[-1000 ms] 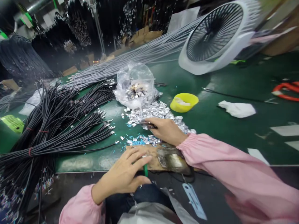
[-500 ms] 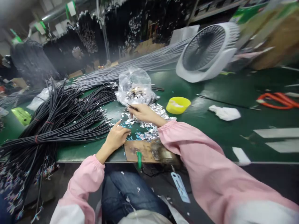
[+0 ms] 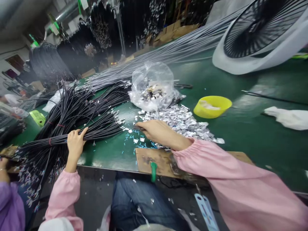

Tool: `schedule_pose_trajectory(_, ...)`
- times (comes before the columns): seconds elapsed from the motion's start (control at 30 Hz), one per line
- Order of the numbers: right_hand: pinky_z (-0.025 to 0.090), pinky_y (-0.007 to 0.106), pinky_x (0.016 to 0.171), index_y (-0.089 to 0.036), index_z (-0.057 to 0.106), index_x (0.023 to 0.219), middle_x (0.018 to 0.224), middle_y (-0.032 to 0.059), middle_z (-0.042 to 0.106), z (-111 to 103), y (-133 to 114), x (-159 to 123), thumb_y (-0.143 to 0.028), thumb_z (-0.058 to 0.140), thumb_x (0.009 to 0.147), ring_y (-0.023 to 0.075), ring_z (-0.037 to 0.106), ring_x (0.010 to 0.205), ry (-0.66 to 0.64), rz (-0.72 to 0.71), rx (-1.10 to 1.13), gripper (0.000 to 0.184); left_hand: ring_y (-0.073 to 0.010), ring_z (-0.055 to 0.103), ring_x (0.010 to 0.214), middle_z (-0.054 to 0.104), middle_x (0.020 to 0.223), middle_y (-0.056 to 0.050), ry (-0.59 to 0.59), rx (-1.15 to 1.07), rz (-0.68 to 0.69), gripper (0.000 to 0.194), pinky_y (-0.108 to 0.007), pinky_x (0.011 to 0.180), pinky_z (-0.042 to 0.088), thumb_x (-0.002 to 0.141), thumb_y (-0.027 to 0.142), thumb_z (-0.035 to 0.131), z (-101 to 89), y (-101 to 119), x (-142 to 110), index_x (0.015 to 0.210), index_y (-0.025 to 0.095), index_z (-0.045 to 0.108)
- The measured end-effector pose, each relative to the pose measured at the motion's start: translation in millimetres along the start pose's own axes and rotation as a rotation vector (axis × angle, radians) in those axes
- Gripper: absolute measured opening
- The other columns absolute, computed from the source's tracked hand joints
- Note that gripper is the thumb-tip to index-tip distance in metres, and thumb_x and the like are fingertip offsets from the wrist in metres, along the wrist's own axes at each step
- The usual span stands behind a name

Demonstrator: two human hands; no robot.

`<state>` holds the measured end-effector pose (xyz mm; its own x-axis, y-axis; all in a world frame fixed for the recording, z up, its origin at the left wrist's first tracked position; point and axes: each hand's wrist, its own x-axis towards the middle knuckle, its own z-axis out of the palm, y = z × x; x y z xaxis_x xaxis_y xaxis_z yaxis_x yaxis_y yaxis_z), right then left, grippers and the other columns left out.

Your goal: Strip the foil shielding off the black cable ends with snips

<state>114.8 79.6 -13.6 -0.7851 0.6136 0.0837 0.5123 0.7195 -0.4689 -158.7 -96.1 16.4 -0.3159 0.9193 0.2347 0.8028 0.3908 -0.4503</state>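
My left hand (image 3: 75, 144) lies over a bundle of black cables (image 3: 102, 131) on the left, its fingers curled round the near strands. The stripped, pale ends of this bundle point right. My right hand (image 3: 160, 132) is closed on a thin dark tool that looks like tweezers (image 3: 140, 127), partly hidden by the fingers. Its tip points left, above small blue bits (image 3: 130, 136) and silvery flakes on the green table. A heap of silvery foil pieces (image 3: 185, 118) spreads behind and right of this hand.
A clear plastic bag (image 3: 152, 77) of small parts stands behind the heap. To the right are a yellow bowl (image 3: 213, 107), a white cloth (image 3: 291, 118) and a white fan (image 3: 255, 35). A wooden board (image 3: 146, 157) lies at the table edge. Another person's purple sleeve (image 3: 12, 205) shows at left.
My left hand has moved left from beside the blue bits onto the black cable bundle. My right hand, with the tweezers, is lower over the table. The view has shifted left and closer.
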Motion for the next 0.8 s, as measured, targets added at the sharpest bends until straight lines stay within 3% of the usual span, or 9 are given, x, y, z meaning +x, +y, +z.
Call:
schedule_pose_trajectory(0.13, 0.040, 0.024, 0.060, -0.020, 0.070, 0.084, 0.080, 0.0040, 0.070, 0, 2, 5, -0.015, 0.045, 0.078, 0.0160, 0.061, 0.070, 0.088, 0.006, 0.151, 0.025, -0.0312, 0.053, 0.089, 0.064, 0.102, -0.014, 0.024, -0.024, -0.024, 0.049, -0.043, 0.077, 0.044, 0.077, 0.021, 0.063, 1.1, 29, 6, 0.125, 0.025, 0.055)
schedule_pose_trajectory(0.27, 0.041, 0.023, 0.053, -0.013, 0.069, 0.073, 0.066, 0.0043, 0.067, 0, 7, 9, -0.023, 0.043, 0.082, 0.0133, 0.055, 0.056, 0.135, 0.030, 0.307, 0.029, -0.0329, 0.052, 0.098, 0.060, 0.114, -0.014, 0.083, -0.116, 0.029, 0.046, -0.045, 0.078, 0.045, 0.078, 0.032, 0.063, 3.4, 48, 11, 0.122, 0.025, 0.057)
schedule_pose_trajectory(0.4, 0.039, 0.022, 0.048, -0.011, 0.069, 0.072, 0.060, 0.0022, 0.063, 0, 7, 11, -0.023, 0.043, 0.082, 0.0099, 0.048, 0.048, 0.165, 0.024, 0.396, 0.030, -0.0277, 0.049, 0.112, 0.056, 0.122, -0.009, 0.203, -0.451, 0.144, 0.028, -0.044, 0.089, 0.044, 0.082, 0.016, 0.056, 5.5, 72, 23, 0.103, 0.029, 0.067)
schedule_pose_trajectory(0.53, 0.036, 0.021, 0.048, -0.013, 0.064, 0.058, 0.049, -0.0010, 0.055, -5, 4, 11, -0.029, 0.053, 0.080, 0.0093, 0.045, 0.048, 0.218, 0.066, 0.362, 0.029, -0.0205, 0.058, 0.100, 0.065, 0.106, -0.007, 0.220, -0.720, 0.237, 0.023, -0.035, 0.085, 0.048, 0.083, 0.015, 0.053, 5.9, 108, 52, 0.096, 0.025, 0.069)
schedule_pose_trajectory(0.67, 0.036, 0.021, 0.056, -0.014, 0.062, 0.057, 0.053, 0.0000, 0.057, -26, 16, 13, -0.039, 0.054, 0.082, 0.0110, 0.050, 0.057, 0.353, 0.243, 0.197, 0.036, -0.0177, 0.065, 0.078, 0.071, 0.086, -0.007, 0.180, -0.826, 0.261, 0.020, -0.029, 0.074, 0.050, 0.084, 0.027, 0.054, 10.2, 142, 84, 0.091, 0.017, 0.070)
schedule_pose_trajectory(0.8, 0.040, 0.028, 0.067, -0.016, 0.069, 0.088, 0.087, 0.0107, 0.068, -60, 54, 0, -0.038, 0.040, 0.089, 0.0219, 0.061, 0.082, 0.513, 0.588, -0.019, 0.036, -0.0184, 0.066, 0.069, 0.072, 0.077, -0.007, 0.126, -0.890, 0.256, 0.020, -0.029, 0.067, 0.050, 0.081, 0.030, 0.056, 18.7, 153, 99, 0.084, 0.017, 0.071)
